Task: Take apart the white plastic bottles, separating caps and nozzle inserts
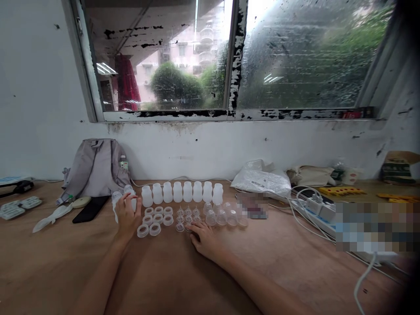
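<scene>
My left hand (126,216) is at the left end of the bottles, fingers curled round a capped white baby bottle (133,204) that it partly hides. Another capped bottle (115,202) stands just left of it. My right hand (206,239) is low over the small clear teats (180,218), its fingertips closed on a teat at the near right of that group. Clear screw rings (158,218) lie in rows between my hands. Behind them stands a row of open white bottle bodies (177,192). Clear dome caps (221,216) are grouped right of the teats.
A grey backpack (95,170) leans on the wall at left, with a black phone (90,210) before it. A white plastic bag (262,179) lies at back right. Cables and a power strip (315,221) spread over the right side of the brown table (157,280).
</scene>
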`<state>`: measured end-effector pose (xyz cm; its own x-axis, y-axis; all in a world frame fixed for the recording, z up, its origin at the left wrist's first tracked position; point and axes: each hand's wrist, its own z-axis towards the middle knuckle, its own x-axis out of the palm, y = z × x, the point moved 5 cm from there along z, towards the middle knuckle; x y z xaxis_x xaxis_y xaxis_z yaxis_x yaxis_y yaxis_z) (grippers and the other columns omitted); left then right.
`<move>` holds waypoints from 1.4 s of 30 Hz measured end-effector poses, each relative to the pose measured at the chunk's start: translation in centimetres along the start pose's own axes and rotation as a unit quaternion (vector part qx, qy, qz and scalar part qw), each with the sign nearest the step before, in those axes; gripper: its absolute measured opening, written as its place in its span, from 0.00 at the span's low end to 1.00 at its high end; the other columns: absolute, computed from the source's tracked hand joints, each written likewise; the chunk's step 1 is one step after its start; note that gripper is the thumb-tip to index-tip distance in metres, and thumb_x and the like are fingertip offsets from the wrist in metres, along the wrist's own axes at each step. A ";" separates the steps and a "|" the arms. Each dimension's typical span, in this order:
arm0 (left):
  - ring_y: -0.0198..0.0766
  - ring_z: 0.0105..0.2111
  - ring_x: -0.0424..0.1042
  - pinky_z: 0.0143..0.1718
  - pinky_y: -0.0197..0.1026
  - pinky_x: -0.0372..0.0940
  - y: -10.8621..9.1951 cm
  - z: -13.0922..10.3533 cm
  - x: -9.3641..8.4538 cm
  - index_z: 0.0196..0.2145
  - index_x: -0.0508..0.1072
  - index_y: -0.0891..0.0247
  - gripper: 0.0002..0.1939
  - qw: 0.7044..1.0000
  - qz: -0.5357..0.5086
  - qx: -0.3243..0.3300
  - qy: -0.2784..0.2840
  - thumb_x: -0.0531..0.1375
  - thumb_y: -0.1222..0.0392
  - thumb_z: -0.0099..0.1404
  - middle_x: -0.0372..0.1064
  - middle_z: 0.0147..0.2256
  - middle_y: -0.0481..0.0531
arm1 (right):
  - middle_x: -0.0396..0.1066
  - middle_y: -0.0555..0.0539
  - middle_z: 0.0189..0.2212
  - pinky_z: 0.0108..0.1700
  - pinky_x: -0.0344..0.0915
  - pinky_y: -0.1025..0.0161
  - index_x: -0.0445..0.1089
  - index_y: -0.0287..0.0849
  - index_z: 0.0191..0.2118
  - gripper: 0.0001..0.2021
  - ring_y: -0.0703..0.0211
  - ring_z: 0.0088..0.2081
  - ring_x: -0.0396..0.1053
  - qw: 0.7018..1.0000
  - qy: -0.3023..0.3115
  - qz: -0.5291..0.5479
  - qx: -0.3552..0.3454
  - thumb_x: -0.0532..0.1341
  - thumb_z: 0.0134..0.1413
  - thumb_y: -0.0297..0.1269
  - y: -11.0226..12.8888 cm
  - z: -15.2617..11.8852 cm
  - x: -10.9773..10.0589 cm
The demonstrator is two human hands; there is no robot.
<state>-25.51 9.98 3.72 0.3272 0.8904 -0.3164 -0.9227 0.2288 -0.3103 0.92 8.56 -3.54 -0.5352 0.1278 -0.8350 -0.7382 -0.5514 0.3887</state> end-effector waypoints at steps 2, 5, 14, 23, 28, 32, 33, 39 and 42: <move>0.47 0.50 0.55 0.50 0.49 0.50 0.6 0.3 -0.8 0.41 0.61 0.65 0.16 0.999 0.021 -0.027 -0.039 0.51 0.52 0.59 0.56 0.47 0.60 | 0.64 0.46 0.47 0.50 0.52 0.58 0.65 0.47 0.47 0.17 0.57 0.49 0.57 1.000 -0.004 0.001 -0.004 0.52 0.50 0.30 0.1 0.0 -0.1; 0.48 0.53 0.51 0.51 0.49 0.49 2.2 0.6 -1.2 0.48 0.55 0.67 0.25 0.993 0.056 -0.087 -0.055 0.52 0.49 0.57 0.51 0.51 0.63 | 0.64 0.46 0.45 0.49 0.54 0.58 0.65 0.47 0.46 0.16 0.57 0.48 0.58 1.000 -0.011 0.004 -0.008 0.52 0.50 0.29 0.3 0.0 -0.2; 0.51 0.49 0.56 0.48 0.50 0.52 7.1 -0.2 0.4 0.52 0.48 0.71 0.41 0.975 0.026 -0.213 -0.048 0.58 0.43 0.49 0.54 0.47 0.65 | 0.63 0.45 0.44 0.49 0.55 0.58 0.65 0.47 0.46 0.17 0.57 0.48 0.59 0.999 -0.032 0.010 -0.023 0.52 0.49 0.28 0.3 0.0 -0.3; 0.55 0.49 0.55 0.47 0.54 0.50 2.5 5.6 -1.4 0.51 0.56 0.68 0.29 0.981 0.171 -0.075 0.058 0.51 0.46 0.56 0.59 0.48 0.64 | 0.62 0.44 0.44 0.49 0.56 0.58 0.64 0.45 0.46 0.17 0.56 0.48 0.59 0.998 -0.047 0.014 -0.027 0.52 0.50 0.28 0.6 -0.2 -0.8; 0.58 0.43 0.62 0.44 0.64 0.45 3.6 8.5 1.4 0.39 0.68 0.68 0.24 0.927 0.269 -0.061 0.254 0.52 0.44 0.54 0.68 0.37 0.67 | 0.63 0.44 0.44 0.48 0.56 0.58 0.65 0.45 0.46 0.16 0.56 0.48 0.59 0.998 -0.050 0.022 -0.026 0.52 0.50 0.28 0.8 -0.1 -1.1; 0.56 0.39 0.66 0.43 0.63 0.46 4.4 8.7 2.7 0.27 0.71 0.67 0.20 0.896 0.288 -0.058 0.332 0.51 0.46 0.55 0.71 0.32 0.65 | 0.63 0.45 0.44 0.48 0.57 0.58 0.65 0.47 0.46 0.17 0.56 0.48 0.59 0.998 -0.052 0.023 -0.018 0.53 0.50 0.27 0.8 -0.2 -1.3; 0.55 0.38 0.66 0.43 0.62 0.48 4.3 8.7 2.7 0.26 0.71 0.66 0.20 0.896 0.285 -0.056 0.336 0.51 0.46 0.55 0.71 0.31 0.65 | 0.63 0.45 0.44 0.48 0.57 0.58 0.65 0.47 0.46 0.17 0.56 0.48 0.59 0.998 -0.051 0.023 -0.016 0.53 0.50 0.27 0.8 -0.2 -1.4; 0.56 0.40 0.63 0.43 0.60 0.48 -1.1 10.8 -0.4 0.33 0.71 0.69 0.22 0.946 0.261 0.038 0.186 0.49 0.47 0.58 0.69 0.31 0.64 | 0.64 0.44 0.44 0.49 0.57 0.57 0.59 0.44 0.50 0.19 0.56 0.48 0.59 0.991 -0.118 0.051 -0.037 0.52 0.50 0.27 0.8 0.1 -3.1; 0.51 0.43 0.61 0.46 0.51 0.51 -6.1 10.7 -2.2 0.42 0.65 0.69 0.22 0.979 0.144 0.093 0.109 0.47 0.48 0.60 0.66 0.38 0.61 | 0.63 0.43 0.45 0.50 0.56 0.56 0.54 0.43 0.52 0.19 0.56 0.48 0.59 0.978 -0.177 0.104 -0.048 0.51 0.53 0.31 1.1 0.1 -4.6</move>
<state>-22.74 10.77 15.89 0.0641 0.8278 -0.5573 -0.9977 0.0653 -0.0178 2.55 7.48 0.74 -0.7908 0.2719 -0.5484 -0.5652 -0.6685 0.4834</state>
